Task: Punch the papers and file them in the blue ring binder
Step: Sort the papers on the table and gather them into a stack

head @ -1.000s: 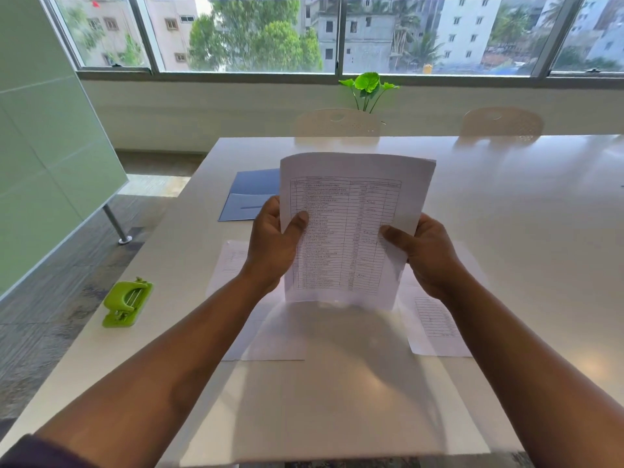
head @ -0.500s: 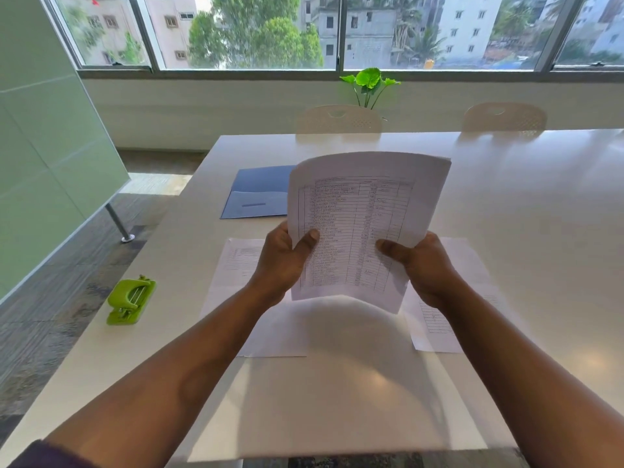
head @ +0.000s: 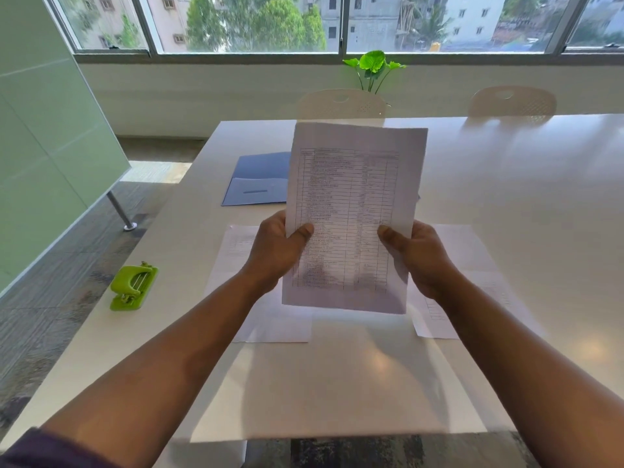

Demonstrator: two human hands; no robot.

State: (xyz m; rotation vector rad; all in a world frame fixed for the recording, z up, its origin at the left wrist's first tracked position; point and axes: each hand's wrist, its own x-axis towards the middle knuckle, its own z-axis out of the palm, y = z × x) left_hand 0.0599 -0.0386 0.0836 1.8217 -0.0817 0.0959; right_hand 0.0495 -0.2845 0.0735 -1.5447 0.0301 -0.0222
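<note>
I hold a stack of printed papers [head: 351, 211] upright above the white table [head: 506, 184]. My left hand [head: 275, 251] grips its left edge and my right hand [head: 418, 256] grips its right edge, thumbs on the front. The sheets show a table of text. Behind them lies the blue binder [head: 258, 179], open flat, its right part hidden by the papers. A green hole punch [head: 133, 287] sits near the table's left edge, apart from both hands. More sheets [head: 266, 319] lie flat on the table under my hands.
Another loose sheet [head: 472, 258] lies to the right under my right arm. Two pale chairs [head: 341, 104] stand at the far side, with a green plant [head: 373, 67] behind. A green glass partition [head: 44, 140] stands left of the table.
The stack has been squared up and turned straight from its tilted, fanned position. Both hands still grip its sides at about the same height.
</note>
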